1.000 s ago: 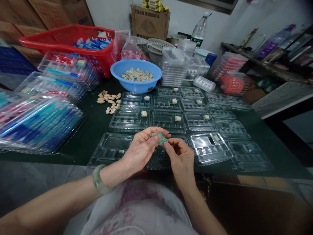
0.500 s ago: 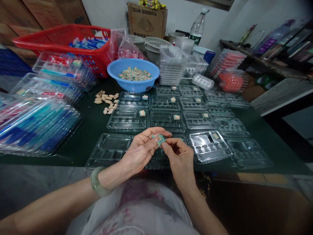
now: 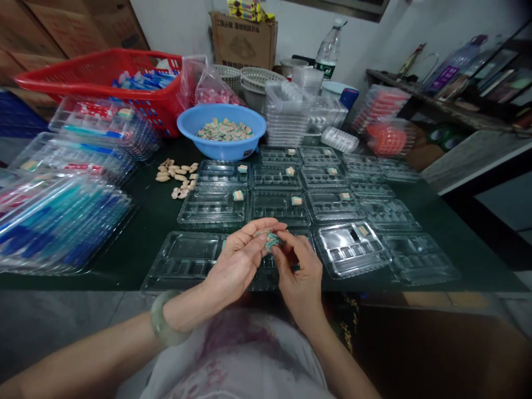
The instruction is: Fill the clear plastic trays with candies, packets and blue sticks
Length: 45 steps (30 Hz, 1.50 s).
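Note:
Over the near row of trays, my left hand [image 3: 239, 255] is closed around several small striped eraser-like blocks [image 3: 271, 240] in green and cream. My right hand [image 3: 300, 266] meets it from the right, thumb and forefinger pinched at the edge of the same blocks. Clear plastic compartment trays [image 3: 214, 208] lie in rows on the dark green table. Many of them hold such a block in the upper right compartment, like the one at the near right [image 3: 363, 230]. Fingers and palms partly hide the tray beneath.
A blue basin [image 3: 222, 145] holds many more blocks. Peanuts [image 3: 179, 173] lie left of the trays. Filled clear packs [image 3: 62, 221] are piled at left, before a red basket [image 3: 100, 91]. Stacked clear trays [image 3: 286, 119] and a water bottle [image 3: 330, 50] stand behind.
The view has shifted slightly. My right fingers have moved a little on the blocks at the left hand's fingertips; both hands stay together.

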Tool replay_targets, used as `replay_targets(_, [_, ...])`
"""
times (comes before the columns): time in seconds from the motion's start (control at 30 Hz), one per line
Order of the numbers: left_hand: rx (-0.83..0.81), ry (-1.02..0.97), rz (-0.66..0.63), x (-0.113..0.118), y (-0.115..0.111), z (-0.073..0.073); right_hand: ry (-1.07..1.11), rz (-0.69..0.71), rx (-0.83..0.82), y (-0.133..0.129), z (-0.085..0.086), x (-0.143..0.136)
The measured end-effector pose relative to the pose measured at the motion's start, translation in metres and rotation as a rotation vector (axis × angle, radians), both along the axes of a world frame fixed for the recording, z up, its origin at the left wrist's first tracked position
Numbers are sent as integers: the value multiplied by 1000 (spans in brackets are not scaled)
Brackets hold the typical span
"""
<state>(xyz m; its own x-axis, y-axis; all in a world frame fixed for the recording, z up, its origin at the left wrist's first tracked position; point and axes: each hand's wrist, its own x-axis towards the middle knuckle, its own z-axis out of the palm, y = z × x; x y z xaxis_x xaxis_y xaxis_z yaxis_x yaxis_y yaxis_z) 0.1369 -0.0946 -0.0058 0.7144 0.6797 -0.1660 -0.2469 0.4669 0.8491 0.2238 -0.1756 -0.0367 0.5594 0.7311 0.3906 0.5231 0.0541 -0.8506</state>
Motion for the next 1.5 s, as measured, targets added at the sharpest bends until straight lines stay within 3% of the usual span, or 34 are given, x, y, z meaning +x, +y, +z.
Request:
replay_targets(0.3, [-64, 76, -28, 4, -2, 7, -160, -26, 171, -1, -12, -4])
replay_targets(0.57, [-213, 23, -108, 4, 7, -3, 58, -120, 166, -7, -7, 0])
replay_targets(0.97, [-31, 205, -227, -2, 7, -6, -63, 146, 85, -11, -3, 12])
replay_targets(1.1, [41, 222, -292, -3, 5, -5, -47, 146, 89, -13, 0, 16])
replay_targets(1.3, [-13, 110, -406, -6, 5, -4, 19, 145, 54, -15, 4, 19])
replay_targets(1.5, [21, 235, -365, -5, 6, -4, 116, 243, -33, -19, 0, 29])
